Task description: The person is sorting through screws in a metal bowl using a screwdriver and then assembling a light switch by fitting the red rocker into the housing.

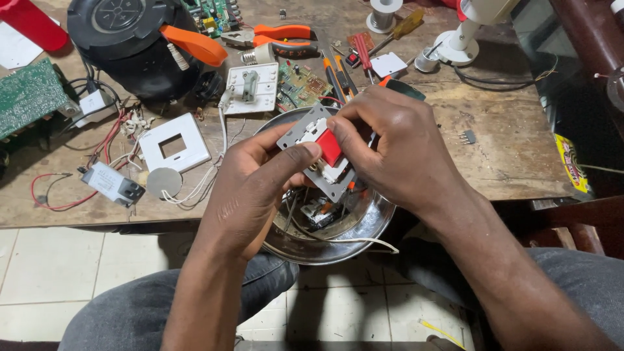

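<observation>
At the 10 o'clock edge of the wooden workbench [507, 149], a green circuit board [26, 94] is seen, with a black round appliance [133, 45] bearing an orange handle at 11 o'clock. Below these, a white square cover plate [174, 148] with a rectangular cut-out is laid flat, and a small white driver module [112, 184] with red wires is placed just beside it at 9 o'clock. A white switch plate [251, 88] is positioned at 12 o'clock, near orange-handled pliers [276, 38] and a small green circuit board [300, 84].

The left hand [250, 192] is located just left of centre. Its fingers are curled closed, and the thumb is pressed against the face of the grey switch module [318, 159], which is gripped from the left side. The module is held at the centre of the view, tilted, directly above a steel bowl [305, 250]; loose parts and a white wire are contained in the bowl.

The right hand [400, 153] is located just right of centre. Its fingers are closed over the module from the 1 o'clock side, and the red rocker [329, 147] is touched by the fingertips. The lower part of the module is partly hidden by both hands.

At 1 o'clock, a solder spool [383, 14] and a white camera mount [465, 32] are seen.
</observation>
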